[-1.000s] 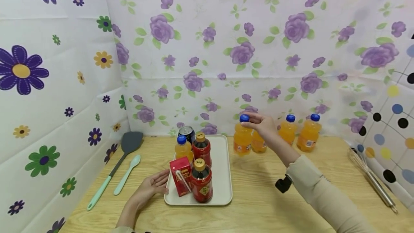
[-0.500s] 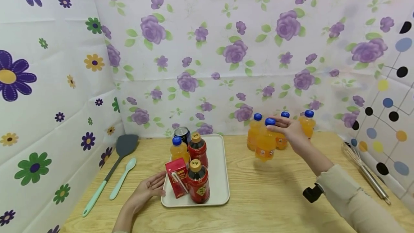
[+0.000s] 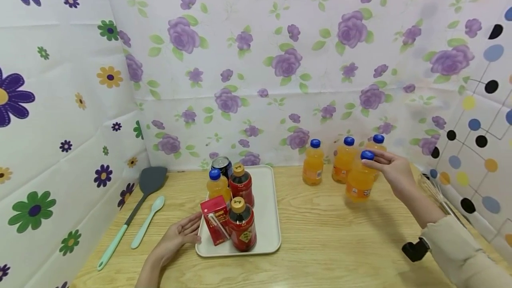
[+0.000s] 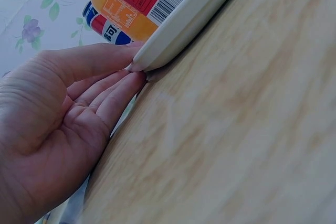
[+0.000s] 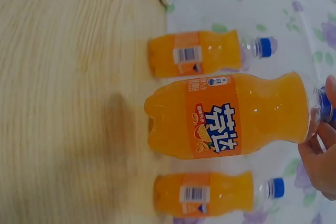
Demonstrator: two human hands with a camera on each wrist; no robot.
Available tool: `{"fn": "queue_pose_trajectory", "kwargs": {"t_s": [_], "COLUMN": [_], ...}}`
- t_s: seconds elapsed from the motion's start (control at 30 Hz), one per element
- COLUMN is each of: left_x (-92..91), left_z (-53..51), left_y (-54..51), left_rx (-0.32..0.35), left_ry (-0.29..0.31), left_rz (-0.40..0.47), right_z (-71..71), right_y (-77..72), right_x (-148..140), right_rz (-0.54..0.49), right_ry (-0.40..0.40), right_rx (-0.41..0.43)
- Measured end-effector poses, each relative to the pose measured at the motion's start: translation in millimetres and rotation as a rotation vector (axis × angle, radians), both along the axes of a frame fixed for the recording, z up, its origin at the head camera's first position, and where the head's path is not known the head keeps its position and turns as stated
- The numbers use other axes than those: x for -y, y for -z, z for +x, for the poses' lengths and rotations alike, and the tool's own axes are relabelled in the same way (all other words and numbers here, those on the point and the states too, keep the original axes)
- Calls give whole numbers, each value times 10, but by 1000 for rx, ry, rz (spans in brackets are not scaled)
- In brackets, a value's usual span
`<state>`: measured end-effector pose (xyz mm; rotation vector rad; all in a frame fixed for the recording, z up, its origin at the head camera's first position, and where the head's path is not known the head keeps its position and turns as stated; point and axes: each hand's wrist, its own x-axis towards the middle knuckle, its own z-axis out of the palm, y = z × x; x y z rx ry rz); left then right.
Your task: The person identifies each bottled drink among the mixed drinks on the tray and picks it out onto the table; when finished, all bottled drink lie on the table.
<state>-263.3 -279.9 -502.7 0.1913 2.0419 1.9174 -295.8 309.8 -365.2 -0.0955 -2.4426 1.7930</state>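
Note:
My right hand (image 3: 394, 174) pinches an orange soda bottle (image 3: 359, 186) by its blue cap. In the right wrist view, this bottle (image 5: 226, 116) hangs upright over the tabletop, in front of the standing bottles. At the left, my left hand (image 3: 176, 240) holds the side rim of a cream tray (image 3: 267, 223); the left wrist view has the thumb over the tray edge (image 4: 184, 24) and fingers beneath. On the tray stand a red drink carton (image 3: 216, 221), two red-labelled dark bottles (image 3: 242, 230) with gold caps, an orange soda bottle (image 3: 218, 186) and a dark can (image 3: 222, 165).
Along the back stand three more orange soda bottles: one at the left (image 3: 313, 163), a middle bottle (image 3: 342, 163), and a right one (image 3: 378, 142) partly hidden. A grey spatula (image 3: 153, 180) and a mint spoon (image 3: 148, 223) lie left; a whisk (image 3: 438, 192) lies right.
My right hand has carried the orange soda bottle rightward, past the left and middle standing bottles. My left hand stays at the tray rim. The head view has turned slightly right.

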Motion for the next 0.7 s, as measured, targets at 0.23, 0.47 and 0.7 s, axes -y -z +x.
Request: {"fn": "queue_pose_trajectory", "kwargs": {"t_s": [0.23, 0.47, 0.7], "left_x": [3, 7, -9], "left_z": [0, -4, -13], "left_y": [-23, -22, -20], "left_rx": [-4, 4, -2], "left_ry": [6, 7, 13], "left_rz": [-9, -4, 3], "right_z": [-11, -50, -108], "right_y": [130, 135, 195], "right_x": [-261, -399, -520], "right_rz": [-15, -43, -50], "right_ry": [97, 197, 271], "right_rx": [31, 63, 76]}}
